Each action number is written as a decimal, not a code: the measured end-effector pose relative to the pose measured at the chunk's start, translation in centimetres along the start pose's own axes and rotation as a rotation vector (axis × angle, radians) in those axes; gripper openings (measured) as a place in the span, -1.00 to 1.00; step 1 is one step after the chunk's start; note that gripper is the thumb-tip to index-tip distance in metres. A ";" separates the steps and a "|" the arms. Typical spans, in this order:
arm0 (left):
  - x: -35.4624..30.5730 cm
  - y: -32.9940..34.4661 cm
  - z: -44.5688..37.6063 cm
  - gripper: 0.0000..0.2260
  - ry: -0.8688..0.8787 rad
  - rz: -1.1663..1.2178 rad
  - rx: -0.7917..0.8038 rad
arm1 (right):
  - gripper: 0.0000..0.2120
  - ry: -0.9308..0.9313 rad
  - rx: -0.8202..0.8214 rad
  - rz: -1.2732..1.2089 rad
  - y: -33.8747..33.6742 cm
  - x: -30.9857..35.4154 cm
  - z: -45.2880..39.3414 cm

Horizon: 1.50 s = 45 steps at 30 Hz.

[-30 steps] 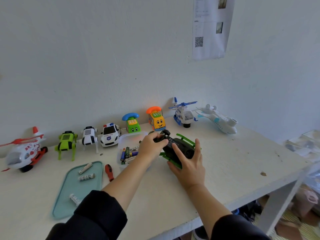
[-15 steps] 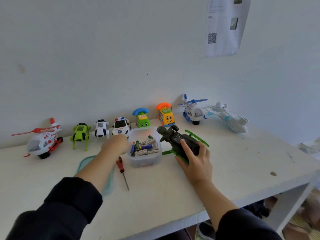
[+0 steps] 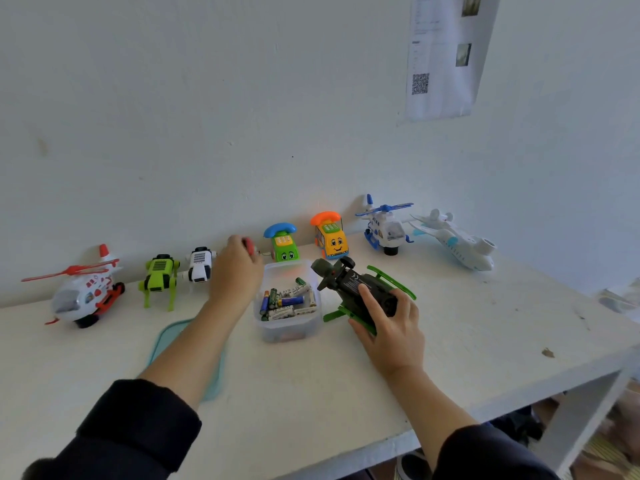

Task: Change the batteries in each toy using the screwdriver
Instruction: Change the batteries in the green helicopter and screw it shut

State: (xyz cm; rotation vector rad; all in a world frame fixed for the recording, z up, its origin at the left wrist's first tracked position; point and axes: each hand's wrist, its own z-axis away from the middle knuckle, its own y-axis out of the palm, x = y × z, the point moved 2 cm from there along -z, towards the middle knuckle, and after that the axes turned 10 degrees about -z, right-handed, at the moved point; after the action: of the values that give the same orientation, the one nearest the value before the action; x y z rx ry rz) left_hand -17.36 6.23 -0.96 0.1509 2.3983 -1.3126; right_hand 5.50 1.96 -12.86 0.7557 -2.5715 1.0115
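Tabletop (image 3: 450, 341) first, biggest thing here, white w/ toys lined up along the wall. The one being worked on is the dark green toy helicopter (image 3: 360, 289), flipped belly-up just right of the battery tub, skids in the air. Looks like light hollow plastic, stiff body, but the bright green skids are thin and prob snap if you lever on them, so grab the fuselage, not the skids. Right hand (image 3: 391, 327) does that: fingers curled round the body, pinning it to the tabletop. Left hand (image 3: 235, 271) is up near the back row, closed round the red-handled screwdriver (image 3: 248, 244) (only a bit of handle shows, tip hidden).

Count, big to small:
- helicopters: 3 incl. the dark one (red/white (image 3: 83, 292), blue/white (image 3: 386, 228))
- jet plane (image 3: 457, 244): 1
- robot dogs: 2
- phone cars: 2
- teal tray (image 3: 166, 341): 1, mostly under the arm
- clear tub (image 3: 287, 327): 1
- AA batteries (image 3: 287, 301) inside: roughly 8-10, piled so can't tell exactly

Batteries are smooth and rolly imo.
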 end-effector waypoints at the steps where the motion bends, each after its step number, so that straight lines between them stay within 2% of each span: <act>1: -1.5 -0.5 0.1 -0.83 0.070 0.203 -0.049 | -0.34 -0.004 -0.001 -0.001 0.0 0.0 0.0; 3: -4.3 -1.1 0.9 -0.85 0.157 0.554 -0.092 | -0.37 -0.011 -0.004 0.002 0.0 0.0 0.1; 6: -7.1 -0.9 2.3 -0.82 0.263 0.726 -0.162 | -0.50 -0.003 0.003 0.020 -0.2 0.0 0.1; 12: -8.1 0.7 3.3 -0.72 0.398 0.679 -0.289 | -0.51 0.022 0.016 0.020 -0.2 0.1 0.0; 25: -8.4 1.1 3.4 -0.70 0.466 0.604 -0.315 | -0.51 0.042 0.083 0.028 -0.3 0.0 0.0; 31: -8.8 1.1 4.1 -0.72 0.564 0.570 -0.318 | -0.50 0.064 0.100 0.036 -0.5 0.2 -0.1; 36: -9.8 0.3 4.0 -0.67 0.746 0.490 -0.199 | -0.50 0.058 0.112 -0.002 -0.8 -0.3 -0.5; 39: -10.4 -0.3 2.9 -0.65 0.755 0.437 -0.105 | -0.43 0.081 0.226 -0.051 -2.1 -1.3 -2.6; 45: -11.6 0.3 0.6 -0.68 0.557 0.418 0.065 | -0.48 0.294 0.708 -0.128 -6.7 -2.1 -8.2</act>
State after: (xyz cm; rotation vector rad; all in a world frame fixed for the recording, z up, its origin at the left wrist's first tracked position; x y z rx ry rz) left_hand -6.49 7.01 3.09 1.1007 2.5447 -1.2589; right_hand 11.52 4.25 -4.21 0.8303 -1.8753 1.8561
